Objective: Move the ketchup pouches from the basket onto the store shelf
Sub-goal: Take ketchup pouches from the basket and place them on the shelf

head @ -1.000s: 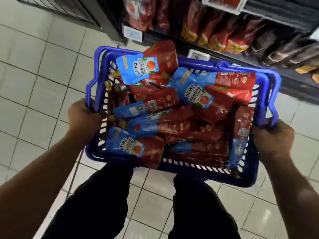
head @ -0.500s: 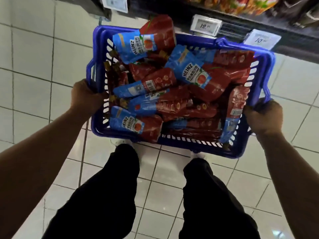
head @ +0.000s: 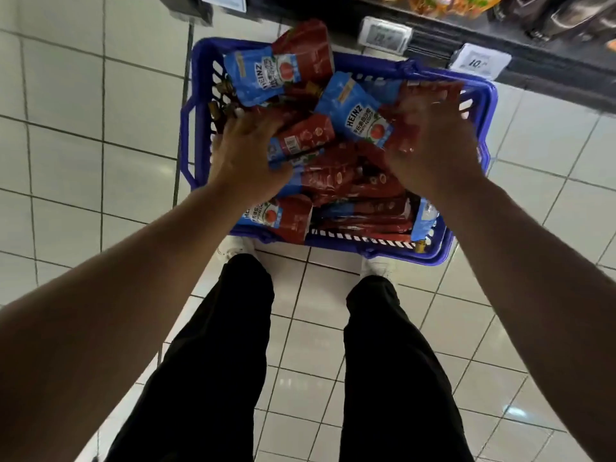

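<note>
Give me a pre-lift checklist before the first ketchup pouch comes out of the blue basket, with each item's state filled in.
1. Basket set down on the floor, both hands off its rim: ok.
2. Left hand on the pouches: ok.
3. Left hand's grip closed round one pouch: cannot tell.
4. Right hand holding a pouch: cannot tell, blurred.
5. Shelf just beyond the basket: ok.
6. Free space on the shelf: cannot tell.

Red-and-blue Heinz ketchup pouches [head: 354, 119] heaped crisscross in blue slatted basket [head: 196, 105] below dark store shelf [head: 500, 45].
</note>
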